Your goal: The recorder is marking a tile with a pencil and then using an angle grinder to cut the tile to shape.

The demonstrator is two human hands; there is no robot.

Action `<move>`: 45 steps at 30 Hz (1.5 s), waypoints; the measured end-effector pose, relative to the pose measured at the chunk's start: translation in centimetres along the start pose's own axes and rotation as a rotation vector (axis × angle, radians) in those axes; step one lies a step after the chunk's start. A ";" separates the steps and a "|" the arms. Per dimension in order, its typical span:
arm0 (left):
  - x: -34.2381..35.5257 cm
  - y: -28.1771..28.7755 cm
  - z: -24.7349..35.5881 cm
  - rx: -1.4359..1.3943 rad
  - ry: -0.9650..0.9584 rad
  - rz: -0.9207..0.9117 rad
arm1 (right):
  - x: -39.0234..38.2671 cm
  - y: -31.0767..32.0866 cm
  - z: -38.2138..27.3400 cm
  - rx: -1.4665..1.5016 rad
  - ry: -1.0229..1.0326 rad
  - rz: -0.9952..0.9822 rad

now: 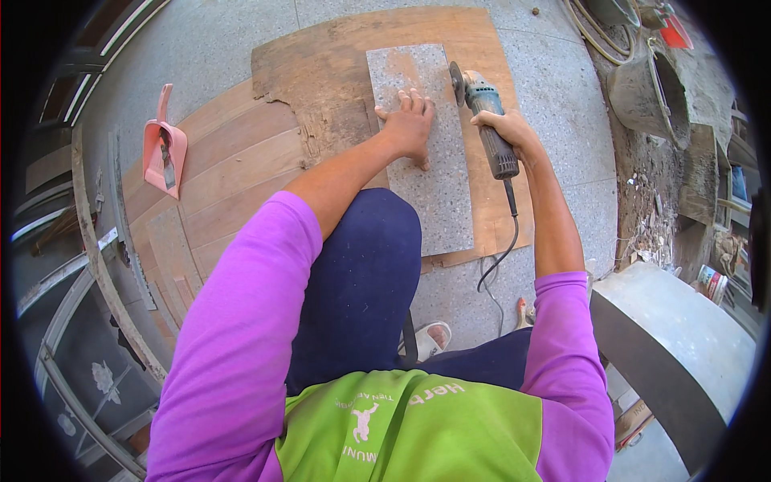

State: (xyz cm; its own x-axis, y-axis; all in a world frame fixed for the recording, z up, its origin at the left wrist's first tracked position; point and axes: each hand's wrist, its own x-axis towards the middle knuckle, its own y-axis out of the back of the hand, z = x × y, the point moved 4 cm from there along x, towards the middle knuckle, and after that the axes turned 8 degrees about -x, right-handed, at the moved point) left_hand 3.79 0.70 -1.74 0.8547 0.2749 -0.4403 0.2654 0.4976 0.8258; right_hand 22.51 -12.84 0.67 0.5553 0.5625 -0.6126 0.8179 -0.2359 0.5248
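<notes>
A long grey speckled stone slab [438,193] lies on a worn plywood sheet [321,72] on the floor. My left hand [408,124] presses flat on the slab's upper half, fingers spread. My right hand [510,128] grips the body of a grey angle grinder [486,112]. Its disc [458,84] stands at the slab's right edge, near the far end. The grinder's black cable [502,249] trails back toward me over the plywood. My knee in dark blue trousers covers the slab's near left corner.
A pink dustpan [165,149] lies on brown wooden boards [233,177] at left. Metal frames [88,265] run along the far left. Grey buckets [646,92] and rubble stand at upper right, and a curved grey concrete piece [683,337] sits at lower right.
</notes>
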 end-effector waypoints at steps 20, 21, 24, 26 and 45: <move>0.0 0.0 -0.1 -0.007 0.007 0.006 | 1.0 0.2 -1.3 0.011 -0.006 -0.007; 0.1 -0.1 -0.1 -0.008 0.006 0.006 | 1.1 0.3 -1.3 0.011 -0.007 -0.006; 0.1 -0.1 0.1 -0.012 0.001 0.008 | 1.1 0.4 -1.1 0.004 -0.023 -0.005; 0.1 0.0 -0.1 -0.017 0.000 0.008 | 1.0 0.4 -1.1 0.011 -0.011 -0.008; 0.1 -0.2 0.0 -0.018 0.019 -0.017 | 2.0 0.1 -1.1 0.025 -0.028 -0.019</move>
State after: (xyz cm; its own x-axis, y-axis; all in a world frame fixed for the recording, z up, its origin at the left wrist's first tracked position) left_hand 3.81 0.66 -1.93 0.8416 0.2813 -0.4610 0.2716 0.5173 0.8115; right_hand 23.52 -10.82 0.11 0.5429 0.5446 -0.6392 0.8320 -0.2454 0.4976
